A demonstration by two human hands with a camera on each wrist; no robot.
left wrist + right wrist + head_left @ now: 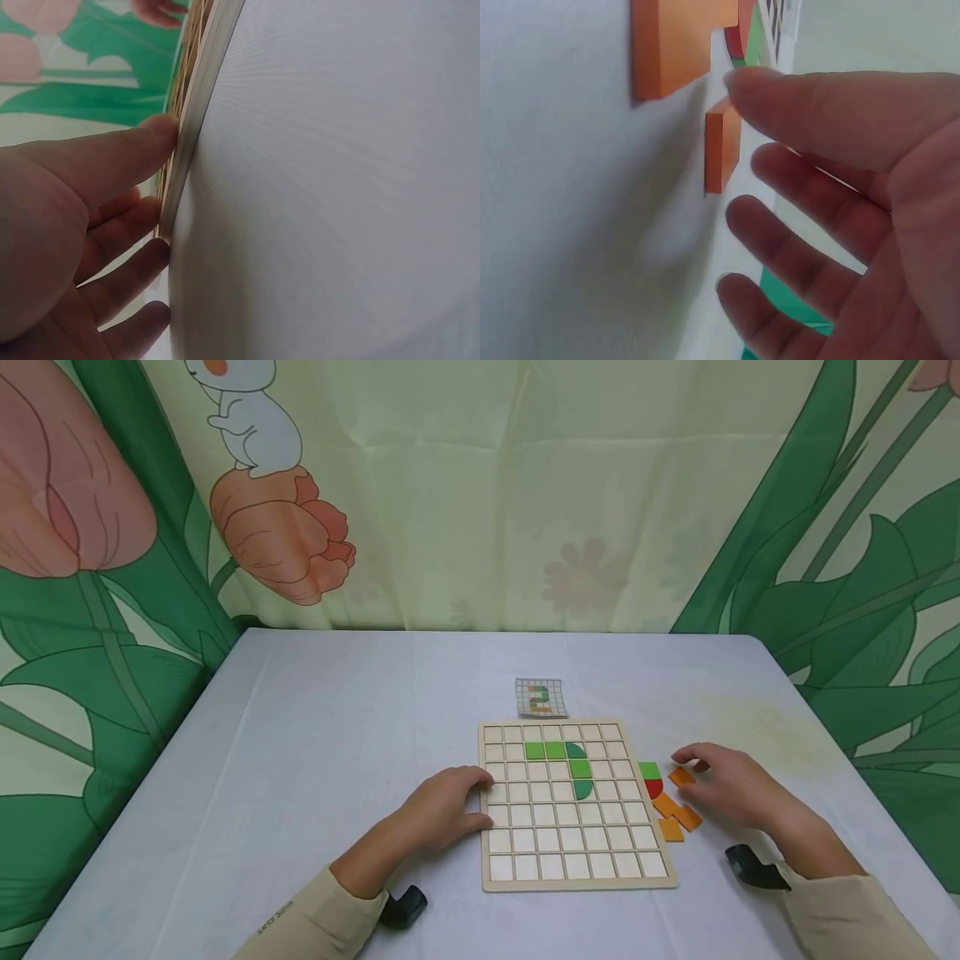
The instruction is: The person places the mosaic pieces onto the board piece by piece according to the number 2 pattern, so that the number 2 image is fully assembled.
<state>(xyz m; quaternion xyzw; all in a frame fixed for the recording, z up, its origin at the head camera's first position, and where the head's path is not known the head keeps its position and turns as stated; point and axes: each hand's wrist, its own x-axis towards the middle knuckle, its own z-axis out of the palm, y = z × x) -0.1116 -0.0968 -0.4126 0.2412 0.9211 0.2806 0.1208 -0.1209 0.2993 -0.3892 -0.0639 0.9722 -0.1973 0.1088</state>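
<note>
Sleeves | board touching left hand | orange tiles beside right hand

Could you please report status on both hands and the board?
Left hand touching the grid board, left edge. Right hand at an orange tile, grip unclear. Five green tiles on the board. Other loose tiles nearby.
</note>
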